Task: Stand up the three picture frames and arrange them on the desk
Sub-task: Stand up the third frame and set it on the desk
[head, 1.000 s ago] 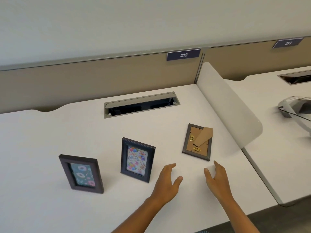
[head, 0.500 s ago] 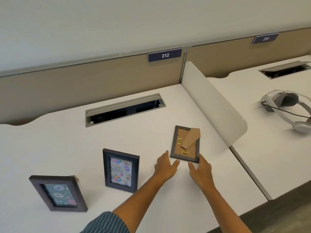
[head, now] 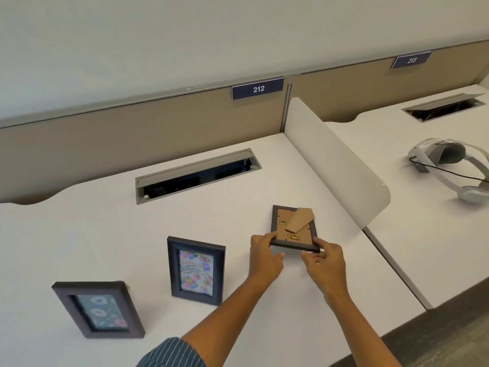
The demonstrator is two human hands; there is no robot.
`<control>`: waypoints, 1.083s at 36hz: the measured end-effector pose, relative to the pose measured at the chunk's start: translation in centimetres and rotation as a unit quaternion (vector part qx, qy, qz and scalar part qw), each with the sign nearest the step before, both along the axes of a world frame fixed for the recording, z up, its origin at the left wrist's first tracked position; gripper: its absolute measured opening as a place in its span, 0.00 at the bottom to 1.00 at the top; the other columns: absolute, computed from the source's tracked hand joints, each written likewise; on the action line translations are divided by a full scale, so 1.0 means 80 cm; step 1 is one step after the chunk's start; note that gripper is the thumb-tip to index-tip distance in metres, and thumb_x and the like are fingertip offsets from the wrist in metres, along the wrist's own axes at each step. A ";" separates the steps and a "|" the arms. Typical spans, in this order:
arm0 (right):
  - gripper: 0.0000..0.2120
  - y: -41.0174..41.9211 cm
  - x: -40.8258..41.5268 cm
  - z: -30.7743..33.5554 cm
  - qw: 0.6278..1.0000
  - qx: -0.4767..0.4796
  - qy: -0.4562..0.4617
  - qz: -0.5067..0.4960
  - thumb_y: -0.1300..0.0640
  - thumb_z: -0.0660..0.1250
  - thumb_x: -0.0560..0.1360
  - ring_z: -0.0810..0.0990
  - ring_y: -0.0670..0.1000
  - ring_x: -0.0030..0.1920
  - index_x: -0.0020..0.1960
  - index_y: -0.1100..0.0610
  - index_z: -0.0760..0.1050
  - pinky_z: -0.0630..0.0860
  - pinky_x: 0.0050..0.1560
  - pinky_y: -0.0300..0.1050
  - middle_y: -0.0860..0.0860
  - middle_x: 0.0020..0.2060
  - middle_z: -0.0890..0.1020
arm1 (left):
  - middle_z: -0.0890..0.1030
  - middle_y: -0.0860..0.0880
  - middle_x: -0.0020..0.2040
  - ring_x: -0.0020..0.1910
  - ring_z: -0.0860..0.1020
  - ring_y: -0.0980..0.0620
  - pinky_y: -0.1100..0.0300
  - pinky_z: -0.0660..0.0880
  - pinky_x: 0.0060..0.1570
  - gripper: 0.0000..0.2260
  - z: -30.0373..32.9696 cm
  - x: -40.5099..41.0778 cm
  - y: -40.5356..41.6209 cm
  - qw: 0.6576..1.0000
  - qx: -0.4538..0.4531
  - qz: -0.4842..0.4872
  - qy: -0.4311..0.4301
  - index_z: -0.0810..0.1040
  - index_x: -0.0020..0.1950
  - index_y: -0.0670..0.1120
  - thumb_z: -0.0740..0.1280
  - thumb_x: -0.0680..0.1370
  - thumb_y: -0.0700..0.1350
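White desk [head: 79,234] with a cable slot [head: 195,176], tan back panel [head: 132,136], white divider [head: 336,160], neighbouring desk [head: 423,234], pale wall [head: 185,35], grey floor [head: 449,345].

Both forearms rise from the lower edge toward 12 o'clock, converging as they go. The left arm enters near 6 o'clock, a striped sleeve [head: 172,353] at the elbow, the forearm bare and slanting toward 1 o'clock. The left hand [head: 264,258] pinches the near left corner of the frame [head: 293,229], thumb on top, fingers curled under. The right arm enters at about 5 o'clock and slants toward 11 o'clock. The right hand [head: 326,263] grips the near right corner, thumb over the edge, fingers bent beneath it.
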State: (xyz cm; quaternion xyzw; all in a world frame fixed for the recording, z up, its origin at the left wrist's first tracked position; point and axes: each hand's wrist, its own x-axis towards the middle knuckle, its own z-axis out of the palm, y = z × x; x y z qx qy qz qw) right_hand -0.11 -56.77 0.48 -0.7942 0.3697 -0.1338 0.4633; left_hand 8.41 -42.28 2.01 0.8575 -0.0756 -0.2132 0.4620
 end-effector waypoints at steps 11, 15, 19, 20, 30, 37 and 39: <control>0.08 0.008 -0.020 0.026 0.945 -0.279 -0.114 0.129 0.68 0.78 0.77 0.76 0.46 0.39 0.55 0.64 0.84 0.73 0.44 0.24 0.50 0.46 0.78 | 0.73 0.49 0.57 0.46 0.78 0.55 0.80 0.73 0.39 0.11 0.050 0.013 0.021 0.997 -0.036 0.003 -0.072 0.84 0.57 0.45 0.72 0.79 0.32; 0.05 0.013 -0.022 0.043 0.918 -0.342 -0.133 0.150 0.68 0.76 0.79 0.80 0.51 0.41 0.54 0.64 0.83 0.75 0.44 0.31 0.52 0.49 0.80 | 0.71 0.49 0.58 0.48 0.77 0.57 0.81 0.72 0.43 0.15 0.070 0.007 0.036 0.994 -0.044 -0.016 -0.099 0.83 0.57 0.45 0.70 0.78 0.28; 0.05 0.025 -0.030 0.071 0.919 -0.348 -0.134 0.125 0.64 0.74 0.80 0.81 0.51 0.51 0.54 0.57 0.81 0.77 0.38 0.39 0.47 0.52 0.80 | 0.74 0.50 0.58 0.49 0.77 0.60 0.79 0.74 0.46 0.10 0.096 0.006 0.050 0.991 -0.066 -0.019 -0.118 0.83 0.55 0.48 0.71 0.79 0.34; 0.05 0.030 -0.033 0.078 0.926 -0.331 -0.135 0.121 0.62 0.73 0.81 0.81 0.50 0.51 0.55 0.55 0.79 0.79 0.36 0.41 0.45 0.52 0.80 | 0.76 0.50 0.57 0.49 0.77 0.59 0.77 0.74 0.47 0.09 0.102 0.007 0.055 0.989 -0.070 -0.026 -0.125 0.84 0.55 0.48 0.71 0.80 0.35; 0.07 0.078 -0.054 0.176 0.981 -0.076 -0.171 0.049 0.49 0.66 0.87 0.85 0.42 0.42 0.50 0.46 0.78 0.76 0.34 0.29 0.40 0.44 0.86 | 0.85 0.59 0.51 0.47 0.78 0.57 0.65 0.78 0.47 0.07 0.158 -0.015 0.114 0.979 -0.181 -0.042 -0.086 0.85 0.57 0.54 0.74 0.79 0.48; 0.16 0.120 -0.057 0.217 0.985 0.027 -0.168 -0.001 0.42 0.65 0.86 0.87 0.46 0.38 0.45 0.48 0.81 0.80 0.31 0.36 0.48 0.38 0.87 | 0.89 0.53 0.52 0.52 0.87 0.57 0.67 0.82 0.43 0.09 0.189 -0.038 0.150 0.932 -0.333 0.051 0.137 0.85 0.58 0.52 0.74 0.79 0.52; 0.17 0.134 -0.058 0.223 0.984 0.057 -0.168 -0.009 0.40 0.65 0.85 0.88 0.48 0.37 0.43 0.48 0.80 0.81 0.29 0.38 0.50 0.36 0.87 | 0.90 0.52 0.49 0.49 0.88 0.56 0.67 0.82 0.40 0.08 0.194 -0.044 0.158 0.928 -0.332 0.069 0.151 0.85 0.54 0.53 0.73 0.80 0.55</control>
